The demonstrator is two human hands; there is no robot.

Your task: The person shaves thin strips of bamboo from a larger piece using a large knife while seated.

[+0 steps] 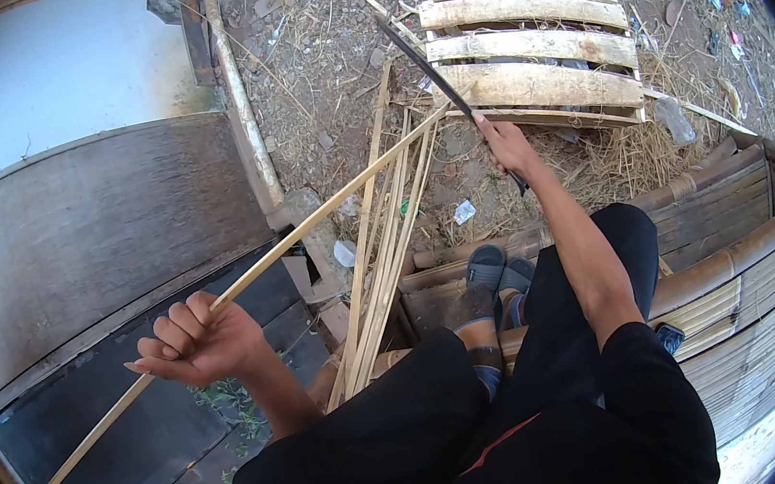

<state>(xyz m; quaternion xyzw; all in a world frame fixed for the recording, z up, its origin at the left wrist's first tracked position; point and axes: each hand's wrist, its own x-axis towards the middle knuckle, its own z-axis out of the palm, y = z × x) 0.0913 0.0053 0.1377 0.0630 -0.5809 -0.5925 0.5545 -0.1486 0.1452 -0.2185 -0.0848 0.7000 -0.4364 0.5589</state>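
My left hand (201, 340) is closed around a long, thin bamboo strip (325, 209), with its near end sticking out below the fist. The strip slants up and to the right. Its far end reaches the blade of a machete (424, 63), where the two appear to cross; whether they touch I cannot tell. My right hand (506, 145) grips the machete's handle, and the dark blade points up and to the left. Below the held strip, several loose bamboo strips (389, 251) lean in a bundle beside my left leg.
A slatted wooden crate (532, 38) rests on littered, straw-strewn ground ahead. Woven bamboo seating (752, 294) curves along the right, with a dark phone-like object (670, 337) on it. To the left stands a brown board (95, 220). My sandalled feet (488, 268) are below.
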